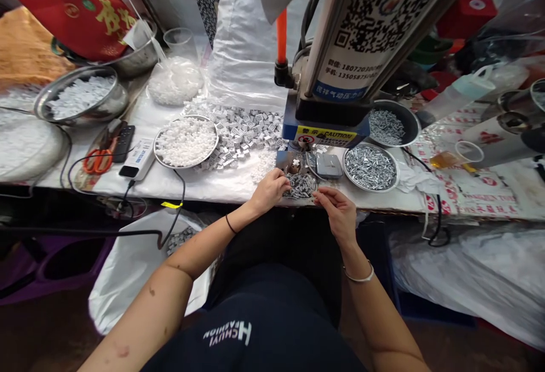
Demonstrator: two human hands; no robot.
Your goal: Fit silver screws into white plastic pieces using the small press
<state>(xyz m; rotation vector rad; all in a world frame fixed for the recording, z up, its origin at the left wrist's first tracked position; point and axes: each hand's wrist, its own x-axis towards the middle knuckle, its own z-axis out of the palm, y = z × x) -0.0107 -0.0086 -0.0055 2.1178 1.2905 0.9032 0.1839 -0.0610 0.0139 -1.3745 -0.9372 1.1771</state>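
Observation:
My left hand [270, 191] is at the left edge of a small heap of metal pins [300, 186], its thumb and fingertips pinched together. Whatever is between them is too small to make out. Across the heap, at its right edge, my right hand [339, 211] also has thumb and forefinger closed, on something I cannot make out. Just behind the heap a small white cross-shaped part [296, 163] sits under the head of a bench press [326, 128]. A grey square block [328, 166] lies to its right.
Left of the press are a bowl of white plastic parts [186, 142] and loose grey-white blocks [251, 130]. Metal pins fill a silver bowl [370, 167] and a dark bowl [386, 125] on the right. Orange-handled scissors [100, 156] and a power strip [139, 159] lie left.

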